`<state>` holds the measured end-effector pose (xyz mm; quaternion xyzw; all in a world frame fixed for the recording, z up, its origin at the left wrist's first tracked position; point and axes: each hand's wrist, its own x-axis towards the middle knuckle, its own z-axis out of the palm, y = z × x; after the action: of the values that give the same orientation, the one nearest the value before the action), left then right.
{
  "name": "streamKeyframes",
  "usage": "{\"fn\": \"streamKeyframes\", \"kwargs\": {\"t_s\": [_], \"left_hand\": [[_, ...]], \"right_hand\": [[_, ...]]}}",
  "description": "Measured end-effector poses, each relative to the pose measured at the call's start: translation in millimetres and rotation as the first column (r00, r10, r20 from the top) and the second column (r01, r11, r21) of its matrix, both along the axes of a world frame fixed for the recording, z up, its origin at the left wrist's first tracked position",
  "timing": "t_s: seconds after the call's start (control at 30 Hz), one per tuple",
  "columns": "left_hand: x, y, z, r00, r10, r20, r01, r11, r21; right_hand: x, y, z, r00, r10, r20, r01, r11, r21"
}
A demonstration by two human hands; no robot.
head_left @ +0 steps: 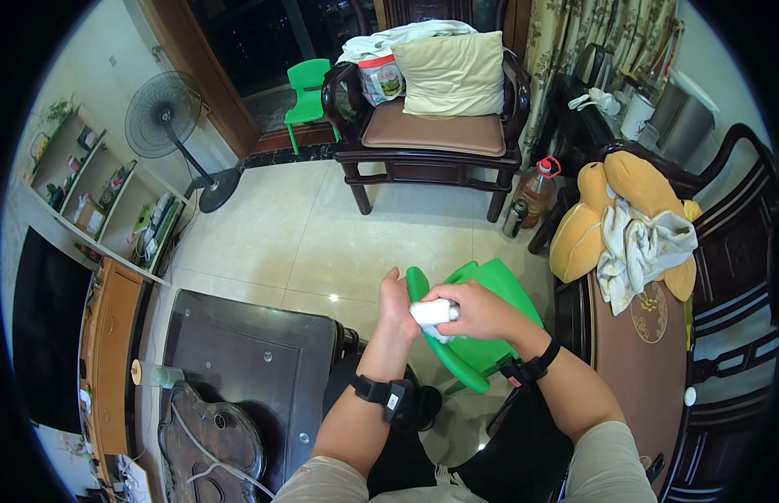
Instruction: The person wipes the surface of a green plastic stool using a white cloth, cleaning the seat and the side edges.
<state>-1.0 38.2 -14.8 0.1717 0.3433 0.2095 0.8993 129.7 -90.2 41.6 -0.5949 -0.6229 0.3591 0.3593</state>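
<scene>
A small green plastic chair (502, 289) stands before me, its backrest (461, 368) toward me. My right hand (480, 308) grips a small white cylindrical object (431, 312) with a greyish end, held at the top of the backrest. Just under it shows a crumpled white cloth or tissue (441, 334), partly covered by the hand. My left hand (399, 305) is upright against the left side of the backrest, its palm next to the white object. Most of its fingers are hidden, so whether it grips the chair is unclear.
A dark wooden table (257, 327) with a carved tray (238, 434) is at left. Ahead stand a wooden armchair (433, 135), another green chair (311, 94) and a floor fan (166, 116). At right, a wooden bench (641, 390) holds a yellow plush toy (578, 245).
</scene>
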Motion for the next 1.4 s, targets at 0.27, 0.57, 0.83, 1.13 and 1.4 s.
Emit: {"fn": "streamKeyframes", "kwargs": {"t_s": [0.27, 0.57, 0.83, 1.13, 1.4], "left_hand": [[-3, 9, -15, 1.0, -0.021, -0.009, 0.021, 0.999, 0.04], [-1, 6, -17, 0.998, 0.025, -0.063, -0.021, 0.998, 0.063], [0, 8, -5, 0.99, 0.009, -0.143, 0.0, 0.998, 0.063], [-2, 11, -13, 0.993, 0.004, -0.115, 0.002, 0.999, 0.048], [10, -16, 7, 0.998, 0.054, -0.044, -0.048, 0.99, 0.135]], "right_hand": [[24, -12, 0, 0.912, 0.24, -0.332, -0.339, 0.897, -0.283], [9, 8, -29, 0.932, 0.057, -0.358, -0.174, 0.936, -0.306], [6, 16, -39, 0.923, -0.054, -0.38, -0.059, 0.959, -0.278], [-2, 27, -50, 0.901, -0.226, -0.371, 0.145, 0.961, -0.235], [-1, 57, -70, 0.77, -0.622, -0.139, 0.634, 0.771, 0.057]]}}
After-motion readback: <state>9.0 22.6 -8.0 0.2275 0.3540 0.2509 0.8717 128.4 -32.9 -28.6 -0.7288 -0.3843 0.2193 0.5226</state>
